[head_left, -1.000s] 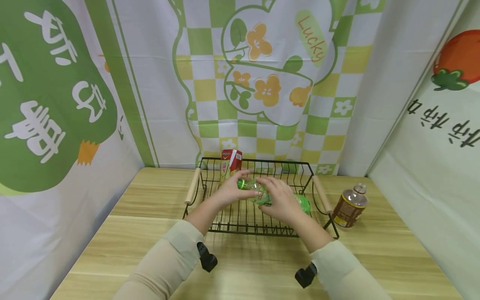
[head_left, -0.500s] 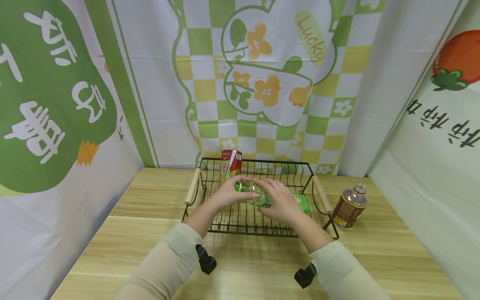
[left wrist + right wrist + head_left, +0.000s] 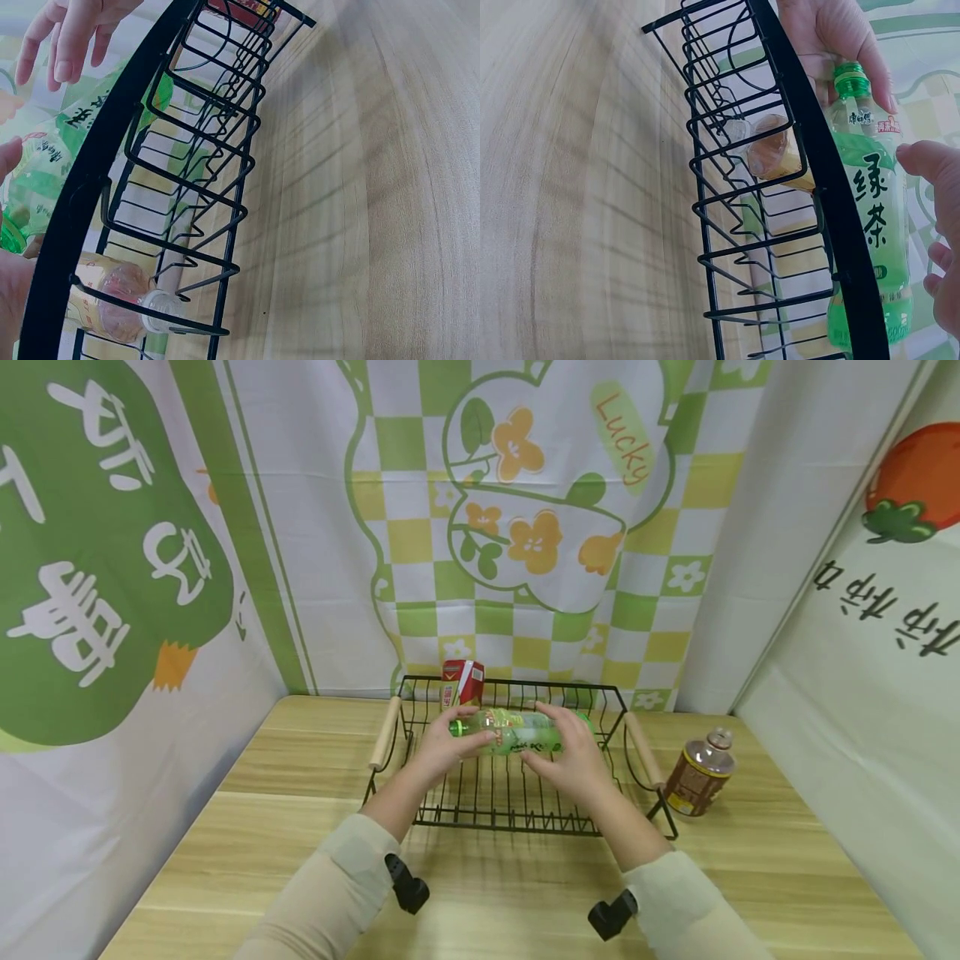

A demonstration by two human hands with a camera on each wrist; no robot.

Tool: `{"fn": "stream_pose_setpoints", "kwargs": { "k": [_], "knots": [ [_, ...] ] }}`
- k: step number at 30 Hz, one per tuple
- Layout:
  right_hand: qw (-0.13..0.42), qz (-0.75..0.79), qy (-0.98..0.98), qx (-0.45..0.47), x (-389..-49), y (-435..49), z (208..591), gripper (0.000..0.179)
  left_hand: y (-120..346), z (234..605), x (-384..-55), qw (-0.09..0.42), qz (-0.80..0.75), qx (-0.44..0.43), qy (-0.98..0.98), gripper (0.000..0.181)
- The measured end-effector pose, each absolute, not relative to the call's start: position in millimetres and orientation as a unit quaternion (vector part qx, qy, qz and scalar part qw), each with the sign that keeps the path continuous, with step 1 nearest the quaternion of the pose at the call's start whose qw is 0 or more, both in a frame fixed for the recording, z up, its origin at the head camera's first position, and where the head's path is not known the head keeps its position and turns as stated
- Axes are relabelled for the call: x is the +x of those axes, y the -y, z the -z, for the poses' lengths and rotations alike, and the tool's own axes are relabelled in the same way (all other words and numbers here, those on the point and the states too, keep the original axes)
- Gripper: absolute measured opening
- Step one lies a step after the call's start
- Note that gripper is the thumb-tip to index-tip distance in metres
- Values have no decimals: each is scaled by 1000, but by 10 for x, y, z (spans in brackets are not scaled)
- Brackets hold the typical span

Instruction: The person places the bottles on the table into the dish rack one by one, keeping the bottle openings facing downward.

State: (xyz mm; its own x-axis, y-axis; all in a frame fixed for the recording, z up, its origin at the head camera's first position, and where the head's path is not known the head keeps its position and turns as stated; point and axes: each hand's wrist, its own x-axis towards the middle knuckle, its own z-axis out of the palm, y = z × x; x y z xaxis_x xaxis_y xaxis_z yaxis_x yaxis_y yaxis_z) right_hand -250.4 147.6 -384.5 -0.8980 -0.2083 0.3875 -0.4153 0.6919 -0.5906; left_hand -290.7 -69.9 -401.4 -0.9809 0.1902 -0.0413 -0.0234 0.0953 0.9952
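The left hand (image 3: 441,747) grips the green tea bottle (image 3: 512,732) on the left, the right hand (image 3: 581,764) seemingly farther right; uneven release could drop it onto the dish rack (image 3: 829,184).

Right of the right wrist frame, the bottle (image 3: 879,201) reads 绿茶, with 康师傅 above. In the head frame, the rear curtain (image 3: 540,485) bears "Lucky" at top; the left curtain (image 3: 112,568) shows 好 and 事.

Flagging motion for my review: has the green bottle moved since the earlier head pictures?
Yes. In the head view, the green bottle has shifted leftward, nearer the left wooden handle, and its base end has swung away from the person.
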Motion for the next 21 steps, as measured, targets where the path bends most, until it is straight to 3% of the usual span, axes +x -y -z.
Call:
{"fn": "stream_pose_setpoints", "kwargs": {
  "k": [7, 16, 21],
  "knots": [
    [128, -387, 904, 127, -2496, -1490, 3876, 69, 721, 3982, -2886, 49, -681, 36, -729, 67],
    [18, -565, 825, 29, -2499, -1457, 4002, 55, 735, 3958, -2869, 26, -680, 31, -732, 68],
    [-32, -605, 795, 7, -2489, -1414, 4025, 60, 718, 3933, -2838, 20, -680, 33, -732, 69]
  ]
}}
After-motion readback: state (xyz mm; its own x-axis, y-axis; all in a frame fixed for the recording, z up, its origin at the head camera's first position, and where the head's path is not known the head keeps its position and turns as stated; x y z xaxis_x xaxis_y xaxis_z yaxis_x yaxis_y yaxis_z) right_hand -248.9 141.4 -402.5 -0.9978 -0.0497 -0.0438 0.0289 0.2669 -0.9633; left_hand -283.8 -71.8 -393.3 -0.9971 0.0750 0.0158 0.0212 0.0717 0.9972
